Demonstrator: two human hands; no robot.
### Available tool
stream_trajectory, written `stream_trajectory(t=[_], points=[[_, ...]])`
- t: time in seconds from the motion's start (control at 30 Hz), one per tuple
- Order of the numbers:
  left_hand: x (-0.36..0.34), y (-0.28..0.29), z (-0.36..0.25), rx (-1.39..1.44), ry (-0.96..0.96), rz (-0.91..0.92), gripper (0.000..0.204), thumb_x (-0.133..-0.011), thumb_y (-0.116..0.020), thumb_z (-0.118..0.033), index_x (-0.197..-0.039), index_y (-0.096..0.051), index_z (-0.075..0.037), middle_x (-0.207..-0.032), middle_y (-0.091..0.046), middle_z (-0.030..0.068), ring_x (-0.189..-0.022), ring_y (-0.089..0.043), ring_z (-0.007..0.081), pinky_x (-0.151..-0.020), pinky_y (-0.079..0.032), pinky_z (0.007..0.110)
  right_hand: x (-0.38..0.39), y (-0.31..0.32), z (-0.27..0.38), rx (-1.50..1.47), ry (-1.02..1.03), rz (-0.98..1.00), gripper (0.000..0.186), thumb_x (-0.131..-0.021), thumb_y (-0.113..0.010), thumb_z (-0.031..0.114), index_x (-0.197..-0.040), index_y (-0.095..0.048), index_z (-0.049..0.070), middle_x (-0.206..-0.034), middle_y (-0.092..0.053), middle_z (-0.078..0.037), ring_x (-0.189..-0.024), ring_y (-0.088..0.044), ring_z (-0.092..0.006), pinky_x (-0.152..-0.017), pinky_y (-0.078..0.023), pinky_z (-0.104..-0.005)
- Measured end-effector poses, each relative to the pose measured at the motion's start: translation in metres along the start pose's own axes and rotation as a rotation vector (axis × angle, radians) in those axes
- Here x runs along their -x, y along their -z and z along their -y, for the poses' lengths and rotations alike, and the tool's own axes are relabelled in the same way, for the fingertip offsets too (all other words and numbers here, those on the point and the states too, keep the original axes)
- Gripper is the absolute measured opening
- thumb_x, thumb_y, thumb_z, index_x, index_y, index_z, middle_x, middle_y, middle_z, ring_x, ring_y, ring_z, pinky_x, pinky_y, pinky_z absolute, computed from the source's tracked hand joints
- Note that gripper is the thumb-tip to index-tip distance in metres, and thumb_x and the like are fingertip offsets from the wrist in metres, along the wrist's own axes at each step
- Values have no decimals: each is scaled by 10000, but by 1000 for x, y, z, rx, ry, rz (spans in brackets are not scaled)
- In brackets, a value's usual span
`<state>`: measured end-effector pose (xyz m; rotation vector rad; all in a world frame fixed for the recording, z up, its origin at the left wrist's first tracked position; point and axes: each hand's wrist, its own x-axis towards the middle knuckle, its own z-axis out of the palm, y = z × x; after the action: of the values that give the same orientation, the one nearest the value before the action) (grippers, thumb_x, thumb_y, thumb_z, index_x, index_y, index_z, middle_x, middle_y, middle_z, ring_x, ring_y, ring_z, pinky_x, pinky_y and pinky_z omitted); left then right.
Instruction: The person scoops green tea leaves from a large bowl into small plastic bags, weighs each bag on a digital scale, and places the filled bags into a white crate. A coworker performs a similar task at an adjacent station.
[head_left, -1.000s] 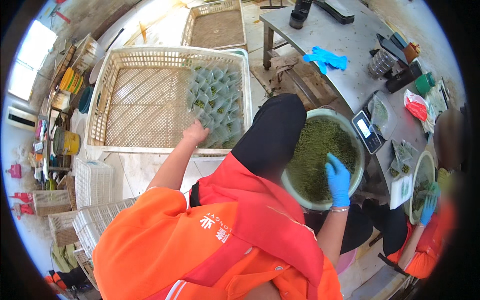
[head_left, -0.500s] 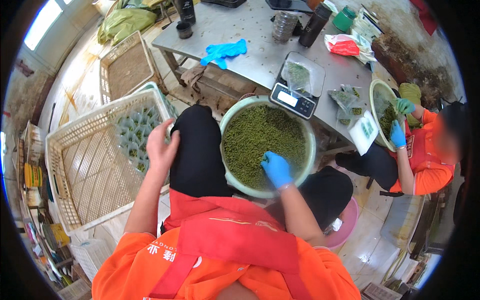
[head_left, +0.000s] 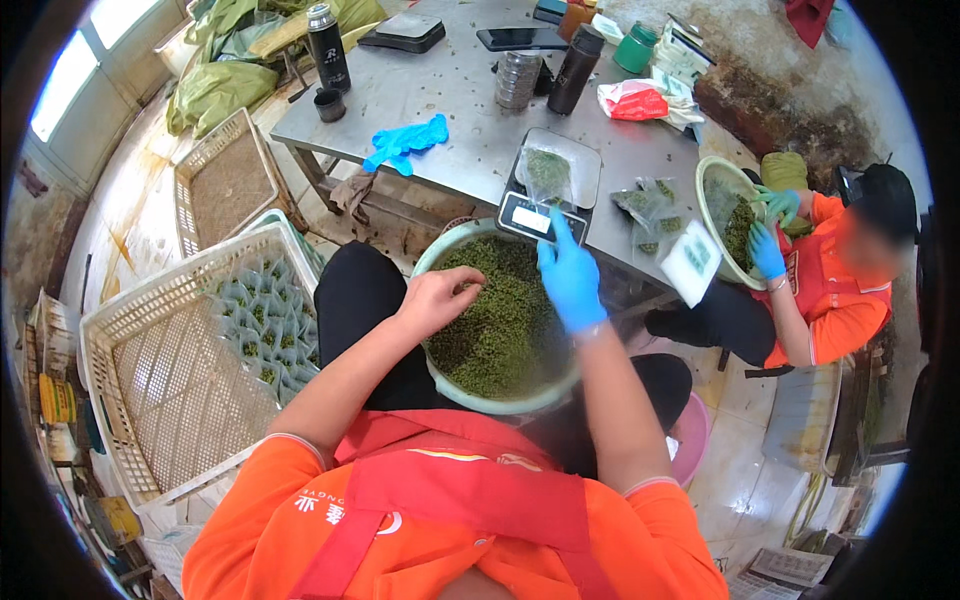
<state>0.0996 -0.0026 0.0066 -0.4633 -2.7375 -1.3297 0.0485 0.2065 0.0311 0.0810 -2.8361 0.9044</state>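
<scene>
My left hand [head_left: 445,295], bare, is over the pale basin [head_left: 438,370] of small green pellets [head_left: 495,350], its fingers loosely curled and holding nothing I can see. My right hand [head_left: 568,275], in a blue glove, reaches over the basin's rim toward the scale [head_left: 538,225], index finger extended and thumb apart. The fingertip is at or near the lower end of a clear bag [head_left: 548,170] of green contents lying on the scale; contact is hard to tell. To my left, a white plastic crate [head_left: 150,420] holds many small filled bags [head_left: 260,330] standing in rows.
The steel table [head_left: 440,110] carries a blue glove [head_left: 408,140], flasks [head_left: 570,70], a jar [head_left: 635,48] and filled bags [head_left: 645,215]. A co-worker [head_left: 840,290] works at another basin [head_left: 715,240] on my right. A second crate [head_left: 220,180] and a pink basin [head_left: 690,445] are on the floor.
My left hand has moved from the crate to over the basin. My right hand has risen from the pellets to the scale. The view has swung toward the table.
</scene>
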Motion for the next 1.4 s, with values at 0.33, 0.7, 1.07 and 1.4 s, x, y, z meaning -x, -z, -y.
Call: stream_trajectory(t=[0.33, 0.7, 1.07, 1.4], points=[[5, -8, 13, 149, 110, -35, 168, -823, -609, -222, -947, -656, -118, -708, -644, 84, -638, -638, 194, -591, -497, 305, -18, -37, -41, -330, 21, -71, 176, -819, -594, 183, -961, -612, 81, -771, -630, -190, -706, -615, -365, -607, -480, -427], [-18, -33, 27, 262, 116, 76, 167, -862, -586, -131, -982, -631, -24, -798, -662, 34, -679, -632, 91, -608, -497, 240, -45, -24, -9, 134, -18, -140, 290, -887, -498, 289, -1099, -548, 97, -730, -612, -227, -651, -595, -408, -578, -464, -490], [-22, -33, -9, 186, -158, 90, 601, -771, -628, -114, -1314, -371, -143, -1403, -350, 115, -736, -636, 187, -678, -508, 319, 39, -28, -19, -1071, -278, 113, 132, -844, -585, 27, -970, -567, -4, -868, -619, -63, -725, -635, -144, -621, -510, -258], [-30, -55, 26, 588, 230, -23, 375, -817, -612, -105, -1179, -522, -70, -1066, -632, 56, -623, -596, 102, -638, -491, 264, 21, -7, -4, -1242, -168, 16, 158, -857, -556, -1, -1014, -559, -8, -1045, -611, -115, -892, -637, -219, -770, -517, -303]])
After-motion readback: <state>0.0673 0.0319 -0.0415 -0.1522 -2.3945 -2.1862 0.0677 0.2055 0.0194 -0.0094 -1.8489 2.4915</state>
